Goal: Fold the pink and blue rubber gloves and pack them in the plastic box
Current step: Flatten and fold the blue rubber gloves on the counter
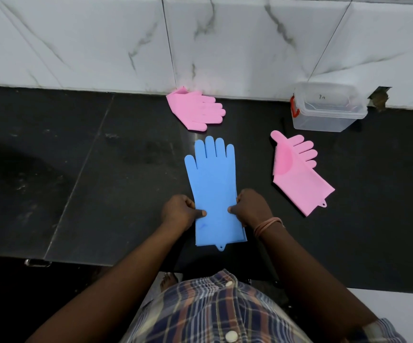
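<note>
1. Left hand: thumb pressed on top of the blue glove at its left edge, the other fingers curled at or under that edge, clamped on the cuff section.
2. Right hand: thumb on top at the right edge, remaining fingers curled beside it, likewise pinching the glove. A band circles this wrist.
3. The blue glove lies flat on the dark counter, near and central, fingers pointing far, cuff and hang tab near. A second layer shows along the cuff edge; whether this is another blue glove beneath cannot be told.
4. Far pink glove: against the marble wall, cuff corner turned up, fingers pointing right; loose, not neatly folded.
5. Right pink glove: bristled palm partly turned over, cuff toward the near right; not folded.
6. Box: far right by the wall, clear, red latch on its left side, apparently empty; whether a lid sits on it cannot be told.
7. Progress, as judged: early. No glove is packed; the blue fold appears about to begin, and the pink gloves and all packing remain.
</note>
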A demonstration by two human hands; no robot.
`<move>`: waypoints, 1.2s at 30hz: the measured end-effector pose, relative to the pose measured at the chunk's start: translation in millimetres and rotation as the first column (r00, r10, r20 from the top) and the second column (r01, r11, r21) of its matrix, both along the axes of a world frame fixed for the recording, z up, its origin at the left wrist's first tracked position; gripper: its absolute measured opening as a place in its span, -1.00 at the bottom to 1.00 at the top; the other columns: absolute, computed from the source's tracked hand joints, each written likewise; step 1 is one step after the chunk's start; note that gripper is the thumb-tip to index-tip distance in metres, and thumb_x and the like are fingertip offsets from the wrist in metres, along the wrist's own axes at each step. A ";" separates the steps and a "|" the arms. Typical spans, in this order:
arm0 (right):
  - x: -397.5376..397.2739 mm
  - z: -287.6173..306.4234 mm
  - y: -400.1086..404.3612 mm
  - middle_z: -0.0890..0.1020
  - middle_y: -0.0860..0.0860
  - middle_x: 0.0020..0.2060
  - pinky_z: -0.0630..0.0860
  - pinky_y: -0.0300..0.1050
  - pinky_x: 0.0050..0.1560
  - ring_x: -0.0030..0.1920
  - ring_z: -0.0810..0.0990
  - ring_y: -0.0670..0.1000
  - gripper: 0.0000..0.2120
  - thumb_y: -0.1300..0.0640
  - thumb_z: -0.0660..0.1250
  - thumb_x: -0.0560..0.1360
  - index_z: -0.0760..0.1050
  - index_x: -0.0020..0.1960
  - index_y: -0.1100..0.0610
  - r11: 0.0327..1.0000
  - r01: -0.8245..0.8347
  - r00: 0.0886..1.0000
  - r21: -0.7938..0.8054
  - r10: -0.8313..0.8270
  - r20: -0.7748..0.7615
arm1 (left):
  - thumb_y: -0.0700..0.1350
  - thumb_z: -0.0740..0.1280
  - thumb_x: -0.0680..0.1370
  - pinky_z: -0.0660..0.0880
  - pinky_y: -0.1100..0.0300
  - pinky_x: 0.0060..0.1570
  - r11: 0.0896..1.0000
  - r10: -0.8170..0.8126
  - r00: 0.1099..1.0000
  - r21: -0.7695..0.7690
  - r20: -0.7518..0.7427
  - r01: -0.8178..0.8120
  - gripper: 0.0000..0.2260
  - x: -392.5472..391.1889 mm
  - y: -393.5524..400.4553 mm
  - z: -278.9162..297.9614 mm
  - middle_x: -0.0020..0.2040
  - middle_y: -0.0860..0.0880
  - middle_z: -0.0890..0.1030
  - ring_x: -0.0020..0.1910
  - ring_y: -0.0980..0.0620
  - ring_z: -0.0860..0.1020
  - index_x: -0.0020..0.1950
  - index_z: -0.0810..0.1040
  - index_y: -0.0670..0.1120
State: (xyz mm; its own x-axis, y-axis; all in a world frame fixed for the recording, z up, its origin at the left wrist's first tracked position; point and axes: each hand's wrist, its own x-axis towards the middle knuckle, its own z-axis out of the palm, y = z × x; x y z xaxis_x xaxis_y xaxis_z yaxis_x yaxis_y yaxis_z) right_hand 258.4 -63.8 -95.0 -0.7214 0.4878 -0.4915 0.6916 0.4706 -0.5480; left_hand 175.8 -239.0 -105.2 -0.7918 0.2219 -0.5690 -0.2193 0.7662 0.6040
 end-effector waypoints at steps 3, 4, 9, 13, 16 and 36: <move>2.3 -3.2 -4.9 0.62 0.18 0.05 0.50 -0.03 0.00 0.07 0.60 0.20 -0.74 0.09 0.47 0.44 0.48 0.01 0.20 0.976 -0.130 0.991 0.175 0.124 0.042 | -0.03 0.62 0.37 0.62 0.04 -0.20 0.989 -0.117 0.981 -0.112 -0.153 0.100 -0.73 3.7 0.7 1.2 -0.24 0.01 0.68 -0.24 0.01 0.65 -0.16 0.59 -0.10; 3.5 -5.0 -6.0 0.61 0.16 0.08 0.48 -0.05 0.01 0.09 0.59 0.18 -0.70 0.06 0.47 0.45 0.50 0.06 0.21 0.963 -0.160 0.987 0.216 0.152 0.055 | -0.02 0.61 0.38 0.58 0.07 -0.23 0.980 -0.164 0.966 -0.146 -0.200 0.136 -0.74 6.0 1.0 2.1 -0.25 0.03 0.66 -0.25 0.03 0.63 -0.16 0.58 -0.09; 6.6 -5.7 -0.8 0.61 0.10 0.06 0.47 -0.06 -0.04 0.08 0.60 0.15 -0.58 -0.06 0.51 0.40 0.50 0.10 0.17 0.948 -0.184 0.979 0.261 0.153 0.135 | 0.04 0.55 0.45 0.54 0.05 -0.17 0.898 -0.390 0.866 -0.339 -0.314 0.281 -0.69 15.0 2.6 7.6 0.01 -0.06 0.60 -0.07 -0.09 0.63 0.01 0.53 -0.07; 1.2 -2.3 6.8 0.61 0.09 -0.03 0.42 -0.09 -0.11 0.01 0.61 0.15 -0.66 0.00 0.50 0.42 0.49 0.05 0.17 0.924 -0.189 0.981 0.332 0.193 0.020 | 0.00 0.55 0.47 0.55 0.03 -0.11 0.919 -0.366 0.854 -0.288 -0.369 0.270 -0.55 9.6 0.6 11.1 0.20 -0.08 0.52 0.04 -0.13 0.63 0.28 0.48 -0.06; -6.0 -4.8 7.6 0.63 0.12 -0.01 0.43 -0.16 -0.06 -0.01 0.63 0.12 -0.86 0.28 0.33 0.51 0.58 0.05 0.20 0.891 -0.223 0.908 0.396 0.338 -0.249 | -0.12 0.38 0.61 0.58 0.10 0.13 0.918 -0.388 0.766 -0.137 -0.512 0.373 -0.72 1.7 5.6 13.5 0.25 -0.05 0.58 0.14 -0.04 0.61 0.32 0.60 -0.06; -0.8 -19.7 67.4 0.43 0.02 0.45 0.29 -0.22 0.40 0.43 0.43 0.02 -0.72 0.24 0.33 0.55 0.60 0.25 0.11 0.565 -0.739 0.578 0.367 0.812 -0.086 | 0.00 0.35 0.61 0.58 0.05 0.12 0.344 -0.891 0.144 -0.432 -0.431 0.833 -0.70 -59.4 -17.8 5.2 0.25 0.01 0.63 0.23 -0.03 0.57 0.32 0.67 0.01</move>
